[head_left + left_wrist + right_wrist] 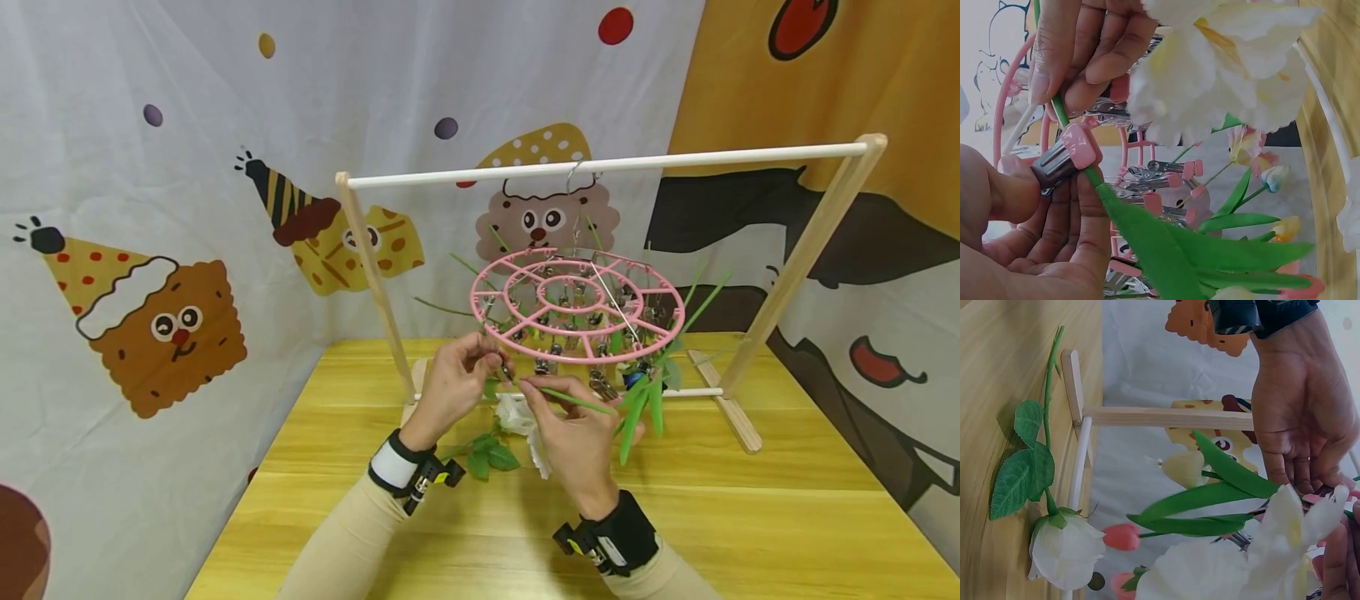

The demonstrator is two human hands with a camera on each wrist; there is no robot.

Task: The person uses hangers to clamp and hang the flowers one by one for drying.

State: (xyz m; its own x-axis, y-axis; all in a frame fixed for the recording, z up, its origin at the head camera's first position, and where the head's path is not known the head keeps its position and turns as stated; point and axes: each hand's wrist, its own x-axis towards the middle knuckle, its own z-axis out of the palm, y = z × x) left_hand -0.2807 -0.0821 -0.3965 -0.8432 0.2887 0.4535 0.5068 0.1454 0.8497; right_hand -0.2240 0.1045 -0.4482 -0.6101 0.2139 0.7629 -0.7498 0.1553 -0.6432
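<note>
My left hand (453, 379) pinches a metal clip with pink tips (1060, 164) just under the near left edge of the pink round hanger (588, 358). A green flower stem (581, 402) passes at the clip's pink tips, with long green leaves below them in the left wrist view. My right hand (581, 442) pinches that stem close to the clip. A large white ruffled flower (1235, 69) is beside the right fingers. Tulips, among them a red one (1121, 537), hang upside down from other clips on the hanger.
The hanger hooks onto a white rod (465, 175) of a wooden stand (802, 267). On the yellow wooden table (750, 517) lies a white rose (1066, 550) with green leaves, near the low crossbar. A printed curtain (300, 100) closes off the back.
</note>
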